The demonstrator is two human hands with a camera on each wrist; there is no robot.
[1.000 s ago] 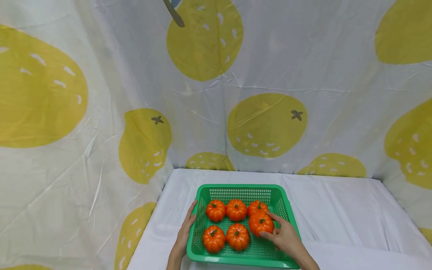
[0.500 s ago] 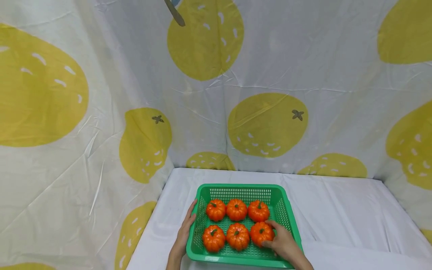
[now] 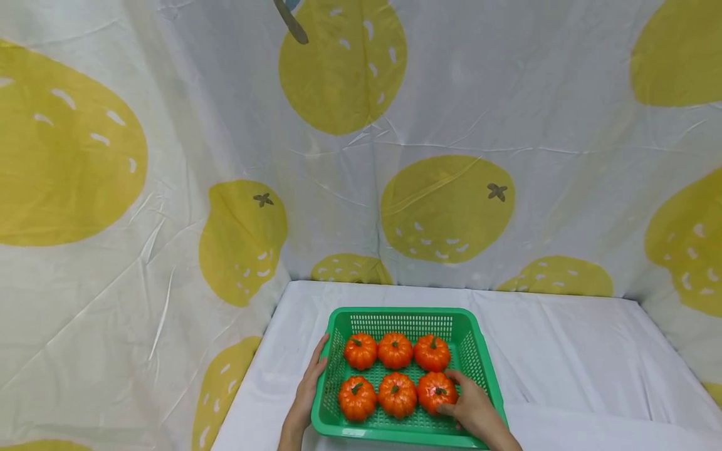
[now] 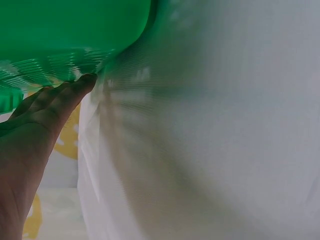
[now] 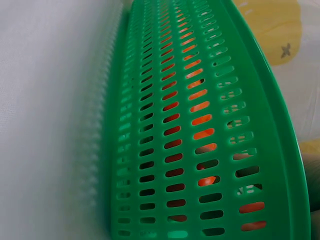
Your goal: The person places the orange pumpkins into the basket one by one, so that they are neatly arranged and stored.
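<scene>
A green plastic basket holds small orange pumpkins in two rows of three. My right hand reaches over its right side and grips the front-right pumpkin, thumb in front and fingers behind. That pumpkin's stem tilts toward the front. Beside it lies the front-middle pumpkin, and behind it the back-right pumpkin. Along the basket's left wall rests my left hand; in the left wrist view, the fingers lie straight against the wall. The right wrist view mostly shows the slotted basket wall, with a sliver of hand at its edge.
White cloth covers the table on both sides of the basket. A pale curtain printed with yellow fruit hangs behind the table and along both sides. The other pumpkins include the front-left pumpkin and the back-left pumpkin.
My right hand has lowered the pumpkin from above the back-right one into the front-right spot, then tipped its stem slightly forward. The left hand and basket have stayed put.
</scene>
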